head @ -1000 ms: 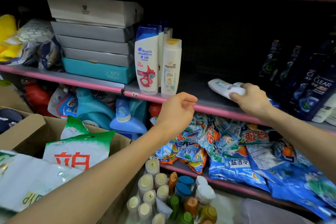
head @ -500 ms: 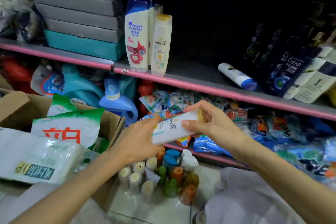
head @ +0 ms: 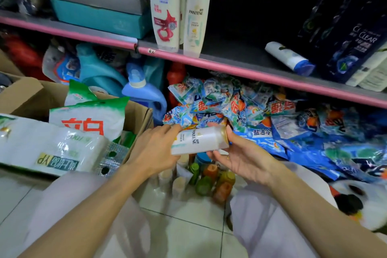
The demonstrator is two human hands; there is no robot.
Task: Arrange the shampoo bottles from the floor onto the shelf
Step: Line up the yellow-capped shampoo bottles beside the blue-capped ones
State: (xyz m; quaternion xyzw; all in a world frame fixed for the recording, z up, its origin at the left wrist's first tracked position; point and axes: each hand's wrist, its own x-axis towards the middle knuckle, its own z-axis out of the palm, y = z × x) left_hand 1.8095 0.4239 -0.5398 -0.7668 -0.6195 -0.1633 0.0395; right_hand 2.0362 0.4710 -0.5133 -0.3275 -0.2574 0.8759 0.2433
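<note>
Progress check — early to mid, by my read. Two upright bottles stand at the front edge of the grey shelf with the pink lip: a white Head & Shoulders bottle with red graphic and, touching it on the right, a pale white Pantene bottle with a yellow cap. Further right a white tube-shaped bottle with a blue cap lies on its side on the same shelf, beside dark Clear shampoo packs; it probably needs standing up.

In hand: a second pale white Pantene bottle with a gold cap, held sideways in the air below the shelf, above the floor stock. The left hand wraps its base end, fingers curled round it. The right hand is at the cap end, thumb on the cap and fingers loosely cupped under — partly open, supporting more than clamping.

Left to do: a cluster of small bottles with cream, green, orange and blue caps sits on the white tiled floor under the hands.

Containers: brown cardboard box at left holds green-and-white detergent bags. Lower shelf is piled with blue detergent sachets and blue jugs.
</note>
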